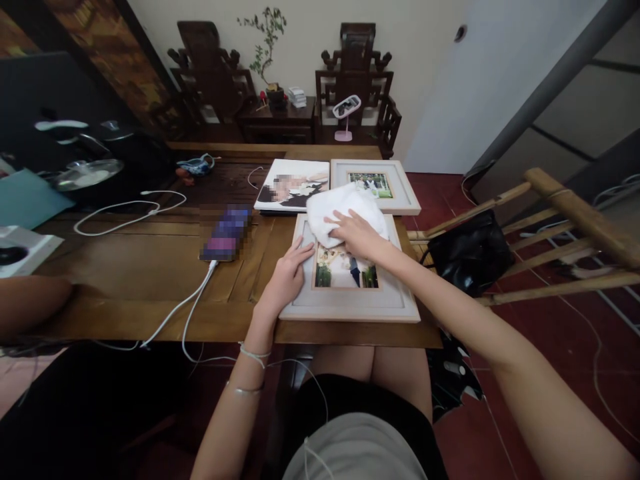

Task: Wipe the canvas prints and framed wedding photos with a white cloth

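The right hand [351, 233] presses a white cloth [345, 201] onto a picture frame [345, 275] on the desk [150, 263], the left hand [290, 272] touching that frame's nine o'clock side, with a photo-covered panel [295, 185] at eleven o'clock and a pink mirror [346, 109] at twelve.

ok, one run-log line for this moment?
left hand: on left side of near frame; right hand: on white cloth, over same frame; behind: second frame, photo panel

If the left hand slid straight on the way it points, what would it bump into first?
Probably the white cloth under the right hand: the left hand rests on the picture frame, pointing forward and right toward that cloth, though depth is hard to judge.
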The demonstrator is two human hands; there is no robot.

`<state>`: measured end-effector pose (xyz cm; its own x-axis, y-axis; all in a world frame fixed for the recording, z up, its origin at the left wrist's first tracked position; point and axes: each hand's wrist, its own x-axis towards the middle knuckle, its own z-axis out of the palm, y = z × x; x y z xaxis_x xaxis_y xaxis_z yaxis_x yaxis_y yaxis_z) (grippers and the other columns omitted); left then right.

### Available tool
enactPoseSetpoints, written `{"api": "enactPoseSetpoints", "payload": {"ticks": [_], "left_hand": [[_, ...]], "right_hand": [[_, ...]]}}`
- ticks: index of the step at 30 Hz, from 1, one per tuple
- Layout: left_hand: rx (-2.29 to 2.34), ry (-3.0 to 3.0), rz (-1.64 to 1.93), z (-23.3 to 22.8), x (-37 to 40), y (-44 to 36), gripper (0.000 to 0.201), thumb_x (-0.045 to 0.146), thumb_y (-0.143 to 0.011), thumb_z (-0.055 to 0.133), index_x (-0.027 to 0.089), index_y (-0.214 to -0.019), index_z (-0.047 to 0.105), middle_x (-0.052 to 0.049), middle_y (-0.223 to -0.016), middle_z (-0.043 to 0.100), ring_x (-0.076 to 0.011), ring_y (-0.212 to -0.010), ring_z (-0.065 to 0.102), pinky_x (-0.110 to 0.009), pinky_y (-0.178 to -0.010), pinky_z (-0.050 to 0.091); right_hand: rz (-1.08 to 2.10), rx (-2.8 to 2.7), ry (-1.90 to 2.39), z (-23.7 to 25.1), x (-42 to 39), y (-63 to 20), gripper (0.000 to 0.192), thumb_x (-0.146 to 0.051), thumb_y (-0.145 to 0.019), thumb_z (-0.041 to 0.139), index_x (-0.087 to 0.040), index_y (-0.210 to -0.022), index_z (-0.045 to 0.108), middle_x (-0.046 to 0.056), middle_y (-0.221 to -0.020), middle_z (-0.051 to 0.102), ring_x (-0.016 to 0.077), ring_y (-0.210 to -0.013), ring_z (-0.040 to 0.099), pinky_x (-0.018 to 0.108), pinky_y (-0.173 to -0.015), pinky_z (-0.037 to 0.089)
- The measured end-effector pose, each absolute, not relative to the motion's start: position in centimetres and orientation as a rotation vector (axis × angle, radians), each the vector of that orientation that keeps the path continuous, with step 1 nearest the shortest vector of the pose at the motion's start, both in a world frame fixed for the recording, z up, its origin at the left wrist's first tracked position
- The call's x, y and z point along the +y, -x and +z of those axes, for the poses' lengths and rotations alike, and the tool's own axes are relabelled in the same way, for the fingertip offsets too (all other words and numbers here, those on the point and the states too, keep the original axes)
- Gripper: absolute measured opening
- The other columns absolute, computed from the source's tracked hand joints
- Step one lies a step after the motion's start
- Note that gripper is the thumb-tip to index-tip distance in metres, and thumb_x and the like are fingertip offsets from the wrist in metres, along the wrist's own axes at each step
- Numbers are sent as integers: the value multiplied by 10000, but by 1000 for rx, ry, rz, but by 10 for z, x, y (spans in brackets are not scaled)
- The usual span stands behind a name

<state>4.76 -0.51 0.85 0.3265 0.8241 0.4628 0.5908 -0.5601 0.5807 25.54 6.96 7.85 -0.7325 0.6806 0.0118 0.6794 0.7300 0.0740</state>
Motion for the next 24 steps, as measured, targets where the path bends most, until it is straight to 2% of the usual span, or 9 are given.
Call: {"api": "enactPoseSetpoints", "payload": {"ticks": [4,6,9,12,17,21,24], "left_hand": [[1289,-2256,1109,8,-5,-50,474,-2,-822,381,129,-1194,644,-109,-1293,628,-260,-1374,404,-532,-1130,367],[1305,-2251,1127,7,-5,-51,481,-9,-816,378,133,-1193,642,-105,-1285,634,-257,-1367,416,-528,-1126,374],[1318,-2256,1150,7,-5,-52,495,-20,-815,363,131,-1204,629,-105,-1279,639,-246,-1364,422,-515,-1119,389],[1309,-2260,1161,9,-6,-52,508,-33,-812,352,142,-1200,629,-98,-1274,643,-233,-1369,416,-505,-1122,386],[1252,-2254,1165,16,-7,-52,508,-44,-815,344,160,-1167,648,-92,-1279,639,-227,-1369,419,-511,-1124,380],[1224,-2263,1160,17,-8,-51,507,-44,-822,342,169,-1162,651,-87,-1305,621,-222,-1378,406,-508,-1129,368],[1223,-2298,1156,13,-7,-50,517,-43,-817,347,172,-1188,637,-88,-1335,596,-223,-1380,402,-510,-1129,363]], "right_hand": [[159,2739,-1306,95,58,-304,445,39,-711,449,-125,-1033,709,182,-1284,605,334,-1186,530,479,-935,406],[204,2677,-1327,100,48,-325,454,41,-694,435,-102,-1027,709,197,-1217,634,327,-1113,566,455,-920,417],[233,2694,-1288,101,20,-339,489,51,-670,426,-74,-1057,697,196,-1280,596,318,-1179,528,434,-1009,379],[102,2738,-1273,100,-25,-336,485,47,-664,430,-61,-1054,697,197,-1343,555,324,-1253,484,428,-1062,359],[-290,2777,-1223,112,-97,-321,521,26,-712,407,-139,-1121,686,177,-1341,563,305,-1239,525,430,-992,444],[-402,2779,-1262,110,-97,-313,518,-5,-736,414,-189,-1142,678,163,-1324,571,294,-1154,591,429,-923,491],[-246,2823,-1332,96,-63,-310,536,5,-730,428,-164,-1185,655,162,-1373,535,301,-1241,522,450,-1003,441]]}}
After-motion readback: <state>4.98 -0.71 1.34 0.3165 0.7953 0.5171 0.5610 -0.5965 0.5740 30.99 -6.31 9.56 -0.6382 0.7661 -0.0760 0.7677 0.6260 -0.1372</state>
